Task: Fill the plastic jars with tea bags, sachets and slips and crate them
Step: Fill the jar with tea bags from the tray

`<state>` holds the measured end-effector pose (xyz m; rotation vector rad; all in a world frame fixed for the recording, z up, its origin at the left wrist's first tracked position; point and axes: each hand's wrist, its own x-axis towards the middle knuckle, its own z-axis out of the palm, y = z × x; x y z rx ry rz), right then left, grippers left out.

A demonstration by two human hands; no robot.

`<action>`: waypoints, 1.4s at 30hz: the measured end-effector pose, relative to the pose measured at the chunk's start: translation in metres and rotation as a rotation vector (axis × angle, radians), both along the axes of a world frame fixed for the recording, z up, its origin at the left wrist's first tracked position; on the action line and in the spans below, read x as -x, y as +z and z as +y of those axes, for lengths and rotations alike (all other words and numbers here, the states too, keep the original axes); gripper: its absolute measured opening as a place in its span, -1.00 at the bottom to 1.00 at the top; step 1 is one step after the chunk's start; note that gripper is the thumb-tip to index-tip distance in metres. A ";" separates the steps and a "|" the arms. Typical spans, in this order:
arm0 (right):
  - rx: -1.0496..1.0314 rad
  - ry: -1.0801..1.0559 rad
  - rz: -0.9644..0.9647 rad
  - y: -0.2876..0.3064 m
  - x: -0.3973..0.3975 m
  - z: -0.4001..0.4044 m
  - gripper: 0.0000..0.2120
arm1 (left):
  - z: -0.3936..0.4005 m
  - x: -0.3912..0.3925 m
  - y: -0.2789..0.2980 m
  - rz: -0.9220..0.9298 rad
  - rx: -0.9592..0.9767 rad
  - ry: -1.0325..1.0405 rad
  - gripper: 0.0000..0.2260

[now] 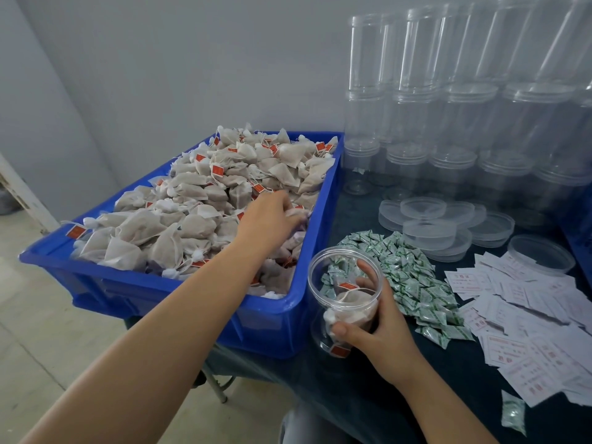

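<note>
A blue crate (323,238) heaped with tea bags (205,193) with red tags stands on the left of the table. My left hand (272,216) reaches into the heap near the crate's right wall and its fingers pinch a tea bag there. My right hand (374,328) grips a clear plastic jar (344,296), tilted toward the crate, with a few tea bags inside. A pile of green-and-white sachets (413,277) lies just right of the jar. White paper slips (528,322) with red print are spread further right.
Stacks of empty clear jars (448,123) stand at the back right against the wall. Several clear lids (429,222) lie in front of them. One loose sachet (512,411) lies at the table's near right. A dark cloth covers the table (368,395); the floor is on the left.
</note>
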<state>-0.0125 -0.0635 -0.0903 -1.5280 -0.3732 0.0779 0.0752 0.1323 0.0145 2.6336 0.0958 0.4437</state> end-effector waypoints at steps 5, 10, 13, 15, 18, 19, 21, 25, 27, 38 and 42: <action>-0.002 -0.001 0.015 -0.002 0.000 -0.001 -0.09 | -0.003 0.007 0.007 -0.234 0.230 0.010 -0.80; 0.004 -0.004 0.013 -0.002 -0.001 -0.001 -0.10 | -0.007 0.022 0.019 -0.443 0.411 -0.118 -0.80; -0.004 0.001 0.012 0.000 -0.001 0.000 -0.09 | -0.013 0.032 0.024 -0.448 0.522 -0.293 -0.87; -0.005 0.008 0.013 0.001 0.000 0.000 -0.09 | -0.016 0.038 0.026 -0.377 0.585 -0.446 -0.93; -0.024 0.013 0.011 -0.001 -0.001 -0.001 -0.11 | -0.021 0.045 0.028 -0.212 0.619 -0.678 -0.93; -0.029 0.014 0.007 -0.001 -0.001 -0.001 -0.11 | -0.022 0.046 0.028 -0.168 0.609 -0.731 -0.92; -0.028 0.014 -0.003 -0.002 -0.002 -0.001 -0.12 | -0.024 0.048 0.027 -0.101 0.591 -0.798 -0.91; -0.036 0.007 -0.004 -0.003 -0.003 -0.001 -0.13 | -0.026 0.048 0.024 0.005 0.599 -0.860 -0.95; -0.036 0.009 -0.009 -0.004 -0.003 0.000 -0.14 | -0.027 0.048 0.023 0.063 0.574 -0.884 -0.93; -0.028 -0.007 -0.055 -0.008 -0.007 -0.001 -0.29 | -0.037 0.051 0.018 0.026 0.083 -0.933 -0.84; -0.047 0.018 -0.028 -0.011 -0.008 -0.002 -0.17 | -0.036 0.052 0.019 0.071 0.067 -0.935 -0.86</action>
